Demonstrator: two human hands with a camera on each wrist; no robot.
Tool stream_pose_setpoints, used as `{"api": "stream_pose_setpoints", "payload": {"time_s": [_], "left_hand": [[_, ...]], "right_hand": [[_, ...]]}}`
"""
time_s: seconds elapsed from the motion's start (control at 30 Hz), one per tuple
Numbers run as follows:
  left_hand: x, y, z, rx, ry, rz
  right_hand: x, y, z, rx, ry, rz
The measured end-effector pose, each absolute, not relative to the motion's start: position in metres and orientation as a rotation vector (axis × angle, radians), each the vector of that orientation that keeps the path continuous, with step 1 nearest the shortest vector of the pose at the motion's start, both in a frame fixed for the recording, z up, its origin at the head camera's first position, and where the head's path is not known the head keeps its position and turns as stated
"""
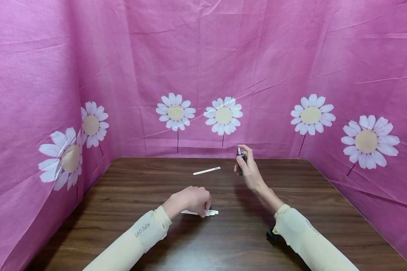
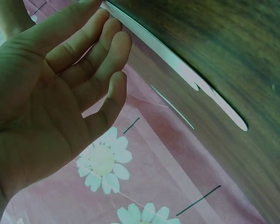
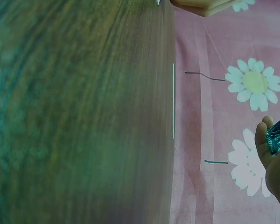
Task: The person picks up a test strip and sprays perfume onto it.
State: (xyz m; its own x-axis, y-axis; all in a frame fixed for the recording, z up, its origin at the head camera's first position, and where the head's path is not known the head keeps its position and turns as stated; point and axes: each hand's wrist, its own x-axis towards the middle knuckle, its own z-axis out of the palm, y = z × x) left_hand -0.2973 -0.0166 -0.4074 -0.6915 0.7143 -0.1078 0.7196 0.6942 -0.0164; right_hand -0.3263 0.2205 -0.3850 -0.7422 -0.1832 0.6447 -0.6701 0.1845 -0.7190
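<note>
In the head view my left hand (image 1: 191, 199) is low over the table, its thumb and fingertips pinching a small stack of white paper strips (image 1: 211, 213). The left wrist view shows the strips (image 2: 177, 65) running out from the fingertips, fanned slightly at their far ends. My right hand (image 1: 249, 171) is raised farther back and grips a small dark spray bottle (image 1: 240, 171) with a silvery top, its index finger bent over that top. In the right wrist view only part of the bottle (image 3: 279, 135) shows at the edge.
A single white strip (image 1: 207, 171) lies apart on the brown wooden table (image 1: 149, 180), left of the bottle and beyond the left hand. Pink cloth (image 1: 196, 56) with white daisies hangs round the back and sides. A black device (image 1: 273, 236) sits under the right sleeve.
</note>
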Motion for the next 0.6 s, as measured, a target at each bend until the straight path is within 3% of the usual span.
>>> {"api": "stream_pose_setpoints", "payload": {"time_s": [0.6], "left_hand": [[-0.2907, -0.0209, -0.4015, 1.268, 2.820, -0.056]], "right_hand": [[-0.3273, 0.2220, -0.3867, 0.834, -2.051, 1.576]]}}
